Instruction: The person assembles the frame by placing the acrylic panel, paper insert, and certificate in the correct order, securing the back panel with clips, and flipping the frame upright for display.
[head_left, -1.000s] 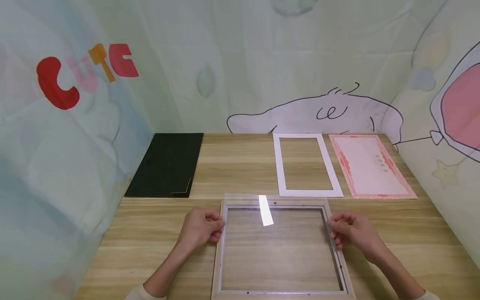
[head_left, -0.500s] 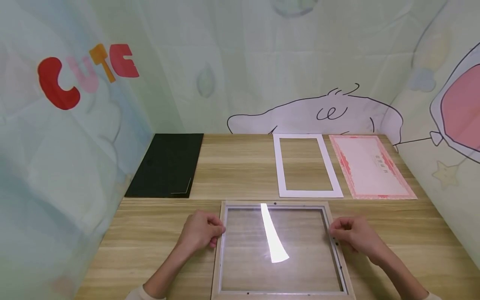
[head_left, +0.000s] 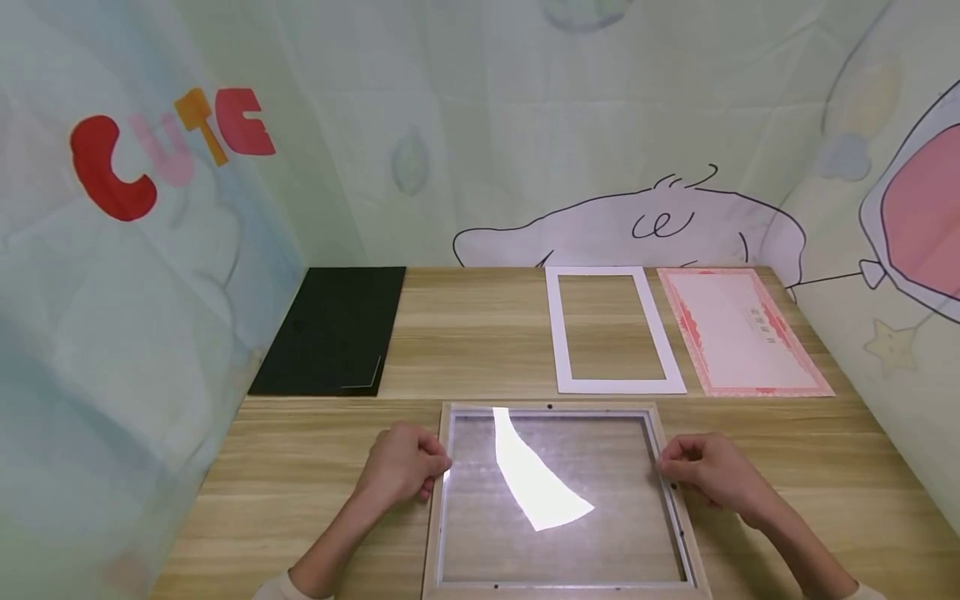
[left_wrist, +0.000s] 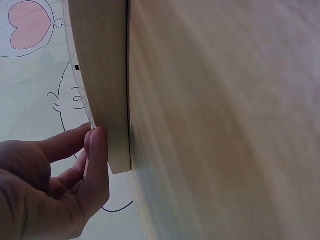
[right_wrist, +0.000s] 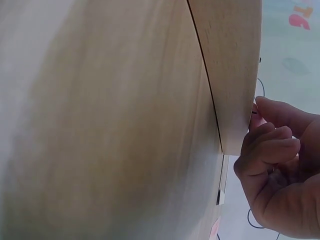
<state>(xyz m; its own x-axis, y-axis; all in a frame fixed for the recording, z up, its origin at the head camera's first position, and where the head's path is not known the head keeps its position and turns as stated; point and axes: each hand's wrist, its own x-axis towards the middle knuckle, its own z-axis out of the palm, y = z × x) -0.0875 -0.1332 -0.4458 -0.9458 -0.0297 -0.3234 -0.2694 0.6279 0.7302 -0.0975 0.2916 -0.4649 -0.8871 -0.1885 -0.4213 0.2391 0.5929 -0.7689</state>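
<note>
A light wooden picture frame [head_left: 433,521] lies flat on the table, its inner lip facing up. Over its opening is a clear sheet [head_left: 536,483], marked by a bright white glare. My left hand [head_left: 401,462] pinches the sheet's left edge between thumb and fingers, just above the frame's side. In the left wrist view, the left fingertips meet at that thin edge beside the wooden side. On the opposite side, my right hand [head_left: 712,471] pinches the sheet's right edge. The right wrist view shows thumb and forefinger together at the frame's top edge.
A black backing board [head_left: 330,329] lies at the back left of the wooden table [head_left: 472,333]. Toward the back right are a white mat [head_left: 622,387] with a rectangular opening and a pink-bordered certificate [head_left: 750,333]. Printed cloth walls [head_left: 420,100] enclose the table's back and sides.
The clear sheet's far edge stuck out past the frame and has come down and nearer, inside its outline. The glare has widened and shifted left. Both hands have sunk slightly.
</note>
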